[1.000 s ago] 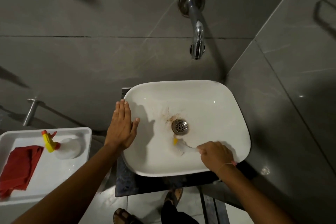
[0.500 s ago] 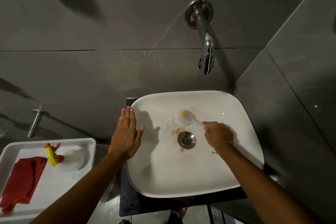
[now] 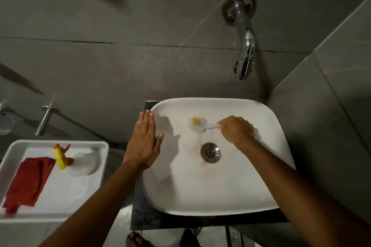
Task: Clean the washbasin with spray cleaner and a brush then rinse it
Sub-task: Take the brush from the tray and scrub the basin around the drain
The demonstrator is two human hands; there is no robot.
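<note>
A white rectangular washbasin [image 3: 267,190] stands on a dark stand, with a steel drain [image 3: 210,152] in its middle and brownish stains beside the drain. My right hand [image 3: 235,129] grips a clear-handled brush [image 3: 197,124] with a yellow tip, whose head presses on the basin floor behind and left of the drain. My left hand [image 3: 145,140] lies flat, fingers together, on the basin's left rim. The spray bottle [image 3: 77,161], white with a yellow and red trigger, lies in a tray at the left.
A chrome tap [image 3: 244,52] juts from the grey tiled wall above the basin. The white tray [image 3: 101,168] at the left also holds a red cloth [image 3: 28,182]. A metal wall fitting [image 3: 45,120] sits above the tray. My feet show on the floor below.
The brush went from the near side of the drain to its far side, then shifted left along the basin floor. The camera view dropped. My left hand stayed on the rim.
</note>
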